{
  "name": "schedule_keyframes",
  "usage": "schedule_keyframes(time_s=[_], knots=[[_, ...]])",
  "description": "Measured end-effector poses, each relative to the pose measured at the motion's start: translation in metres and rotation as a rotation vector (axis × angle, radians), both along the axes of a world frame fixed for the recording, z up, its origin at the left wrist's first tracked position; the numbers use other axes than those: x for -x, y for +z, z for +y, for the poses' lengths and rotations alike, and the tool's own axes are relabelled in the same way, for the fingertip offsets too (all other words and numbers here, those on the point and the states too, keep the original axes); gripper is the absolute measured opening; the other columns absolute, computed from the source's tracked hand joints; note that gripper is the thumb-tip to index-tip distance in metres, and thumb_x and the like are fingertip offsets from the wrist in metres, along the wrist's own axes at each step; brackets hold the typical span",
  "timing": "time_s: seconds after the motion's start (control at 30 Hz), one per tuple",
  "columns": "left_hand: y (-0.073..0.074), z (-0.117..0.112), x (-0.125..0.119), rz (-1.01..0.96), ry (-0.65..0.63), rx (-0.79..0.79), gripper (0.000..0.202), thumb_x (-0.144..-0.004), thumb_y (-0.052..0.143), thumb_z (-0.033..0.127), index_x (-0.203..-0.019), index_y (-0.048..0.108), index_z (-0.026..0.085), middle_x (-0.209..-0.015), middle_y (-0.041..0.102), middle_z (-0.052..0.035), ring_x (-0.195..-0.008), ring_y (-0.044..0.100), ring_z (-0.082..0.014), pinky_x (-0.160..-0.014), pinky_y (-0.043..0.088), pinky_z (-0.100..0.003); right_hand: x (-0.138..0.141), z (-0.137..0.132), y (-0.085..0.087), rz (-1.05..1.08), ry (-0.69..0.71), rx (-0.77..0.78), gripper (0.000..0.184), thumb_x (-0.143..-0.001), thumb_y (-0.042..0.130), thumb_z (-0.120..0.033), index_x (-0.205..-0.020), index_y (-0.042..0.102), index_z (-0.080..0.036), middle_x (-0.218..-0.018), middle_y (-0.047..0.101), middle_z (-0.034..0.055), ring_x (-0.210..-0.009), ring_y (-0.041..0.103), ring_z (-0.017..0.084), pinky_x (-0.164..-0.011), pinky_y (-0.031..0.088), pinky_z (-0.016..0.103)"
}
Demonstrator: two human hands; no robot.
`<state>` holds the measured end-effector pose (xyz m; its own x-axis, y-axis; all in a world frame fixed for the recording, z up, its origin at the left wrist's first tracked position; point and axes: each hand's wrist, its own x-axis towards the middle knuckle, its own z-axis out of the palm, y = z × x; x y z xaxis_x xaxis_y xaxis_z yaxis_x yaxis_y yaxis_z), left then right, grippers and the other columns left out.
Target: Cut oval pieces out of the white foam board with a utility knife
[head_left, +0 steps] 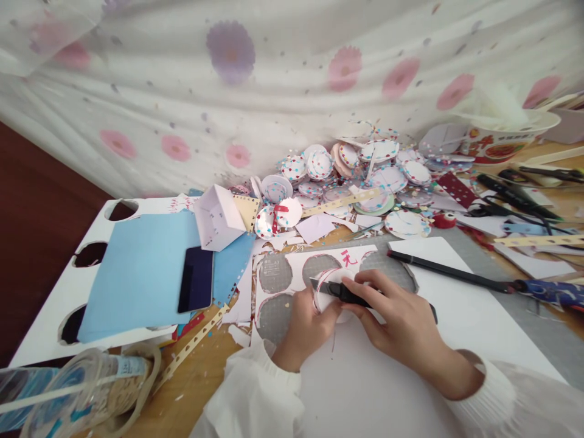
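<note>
My right hand (395, 316) grips a black utility knife (349, 295), its blade pointing left across a white paper disc (327, 291). My left hand (310, 322) holds that disc from the near left side, fingers curled round its edge. A red line runs along part of the disc's rim. Both hands are above a white sheet (314, 258) with several round holes, a red mark at its top. The grey cutting mat (276, 274) shows through the holes. Plain white paper (356, 377) lies under my forearms.
Decorated paper discs (319, 164) are heaped along the curtain. A phone (196, 280) rests on blue paper (137, 261), beside a folded white paper box (219, 219). Plastic cups (82, 389) stand at lower left. A black pen (447, 271), scraps and an instant-noodle tub (497, 143) are on the right.
</note>
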<state>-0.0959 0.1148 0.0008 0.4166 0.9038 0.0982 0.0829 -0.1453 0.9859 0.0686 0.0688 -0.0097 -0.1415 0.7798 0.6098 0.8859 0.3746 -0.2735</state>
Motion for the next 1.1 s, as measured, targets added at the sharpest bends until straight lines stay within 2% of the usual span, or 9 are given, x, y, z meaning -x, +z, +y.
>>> schedule_keyframes(time_s=[0.3, 0.47, 0.53, 0.6, 0.7, 0.8, 0.87, 0.97, 1.1], knots=[[0.005, -0.003, 0.004, -0.001, 0.004, 0.166, 0.027, -0.083, 0.069, 0.026, -0.108, 0.068, 0.017, -0.102, 0.072, -0.0028, -0.098, 0.065, -0.0206, -0.088, 0.050, -0.027, -0.008, 0.001, -0.003, 0.000, -0.053, 0.030, 0.026, -0.098, 0.049, -0.032, -0.119, 0.060, -0.022, -0.099, 0.067, 0.0050, -0.073, 0.067, 0.016, -0.045, 0.043, 0.025], [0.011, -0.004, 0.009, 0.011, 0.103, 0.250, 0.032, -0.076, 0.072, 0.026, -0.106, 0.069, 0.017, -0.105, 0.073, -0.0043, -0.098, 0.067, -0.0213, -0.086, 0.053, -0.027, -0.023, 0.008, 0.000, 0.154, -0.317, 0.108, 0.023, -0.095, 0.054, -0.035, -0.113, 0.060, -0.022, -0.106, 0.067, 0.0060, -0.086, 0.070, 0.022, -0.051, 0.049, 0.027], [0.010, -0.005, 0.010, 0.029, 0.111, 0.267, 0.035, -0.075, 0.073, 0.026, -0.108, 0.068, 0.016, -0.106, 0.073, -0.0052, -0.098, 0.067, -0.0217, -0.085, 0.053, -0.027, -0.022, 0.009, 0.001, 0.163, -0.282, 0.125, 0.024, -0.095, 0.054, -0.034, -0.115, 0.059, -0.023, -0.107, 0.067, 0.0061, -0.089, 0.070, 0.022, -0.052, 0.050, 0.027], [0.007, -0.004, 0.009, 0.033, 0.137, 0.280, 0.038, -0.075, 0.073, 0.029, -0.110, 0.067, 0.015, -0.105, 0.072, -0.0063, -0.097, 0.067, -0.0221, -0.084, 0.054, -0.028, -0.016, 0.009, 0.001, 0.154, -0.189, 0.120, 0.024, -0.095, 0.052, -0.032, -0.117, 0.057, -0.023, -0.105, 0.067, 0.0061, -0.088, 0.070, 0.022, -0.051, 0.051, 0.027], [0.002, -0.005, 0.008, 0.001, 0.138, 0.258, 0.035, -0.082, 0.067, 0.036, -0.111, 0.066, 0.015, -0.106, 0.071, -0.0074, -0.098, 0.066, -0.0222, -0.086, 0.053, -0.030, -0.010, 0.007, -0.001, 0.156, -0.128, 0.088, 0.023, -0.096, 0.052, -0.031, -0.116, 0.055, -0.022, -0.103, 0.066, 0.0071, -0.086, 0.069, 0.022, -0.053, 0.053, 0.028], [0.001, -0.006, 0.008, -0.037, 0.039, 0.210, 0.034, -0.087, 0.063, 0.033, -0.117, 0.064, 0.017, -0.113, 0.069, -0.0072, -0.103, 0.064, -0.0223, -0.091, 0.052, -0.031, -0.009, 0.007, 0.000, 0.190, -0.131, 0.020, 0.025, -0.096, 0.053, -0.029, -0.119, 0.052, -0.020, -0.106, 0.065, 0.0102, -0.092, 0.068, 0.024, -0.058, 0.055, 0.030], [0.003, -0.006, 0.008, -0.011, -0.048, 0.183, 0.039, -0.082, 0.065, 0.022, -0.121, 0.062, 0.021, -0.115, 0.068, -0.0052, -0.101, 0.064, -0.0210, -0.088, 0.053, -0.030, -0.009, 0.006, 0.001, 0.208, -0.095, -0.028, 0.026, -0.096, 0.052, -0.026, -0.121, 0.051, -0.020, -0.107, 0.065, 0.0116, -0.094, 0.068, 0.025, -0.061, 0.056, 0.031], [0.009, -0.006, 0.010, 0.063, -0.136, 0.164, 0.046, -0.072, 0.065, 0.009, -0.115, 0.063, 0.024, -0.103, 0.069, -0.0012, -0.088, 0.065, -0.0177, -0.077, 0.054, -0.025, -0.007, 0.006, 0.003, 0.204, -0.018, -0.047, 0.027, -0.097, 0.049, -0.025, -0.123, 0.050, -0.020, -0.105, 0.065, 0.0115, -0.091, 0.068, 0.024, -0.062, 0.057, 0.032], [0.011, -0.007, 0.012, 0.048, -0.216, 0.129, 0.038, -0.073, 0.067, 0.016, -0.111, 0.065, 0.022, -0.092, 0.069, -0.0028, -0.081, 0.064, -0.0192, -0.070, 0.055, -0.026, -0.003, 0.005, 0.003, 0.142, 0.027, -0.047, 0.027, -0.097, 0.049, -0.027, -0.123, 0.050, -0.020, -0.104, 0.065, 0.0113, -0.083, 0.070, 0.022, -0.057, 0.057, 0.030]])
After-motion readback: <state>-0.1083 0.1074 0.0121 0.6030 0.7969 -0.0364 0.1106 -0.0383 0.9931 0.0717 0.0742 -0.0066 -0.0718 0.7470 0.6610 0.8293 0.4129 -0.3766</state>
